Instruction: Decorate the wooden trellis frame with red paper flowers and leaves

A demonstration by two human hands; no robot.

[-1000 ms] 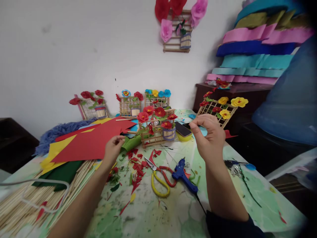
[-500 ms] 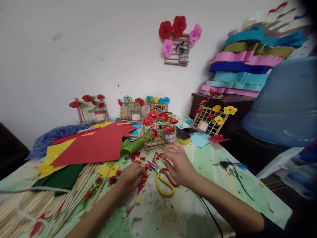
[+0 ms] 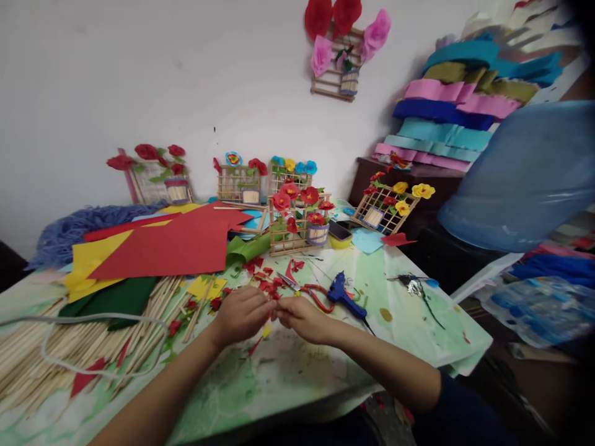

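Observation:
My left hand (image 3: 242, 314) and my right hand (image 3: 305, 318) meet fingertip to fingertip above the table's front part. Both have their fingers pinched together; whatever is between them is too small or hidden to name. Just beyond lie scissors (image 3: 290, 282), blades towards the back left, their handles partly behind my right hand. A blue glue gun (image 3: 344, 293) rests to the right of them. Red paper scraps (image 3: 267, 286) are scattered behind my fingers. Further back stands a small stick trellis (image 3: 288, 238) with red paper flowers and a stick-covered pot.
Red paper sheets (image 3: 171, 248), dark green paper (image 3: 116, 297) and many thin sticks (image 3: 60, 356) cover the left side, crossed by a white cord (image 3: 105, 318). More flower trellises stand along the wall. A tilted one (image 3: 388, 207) is at the right, near a blue water bottle (image 3: 515, 179).
My right hand has moved left and down from beside the scissors to meet my left hand. The glue gun now shows in full. The view has tilted down.

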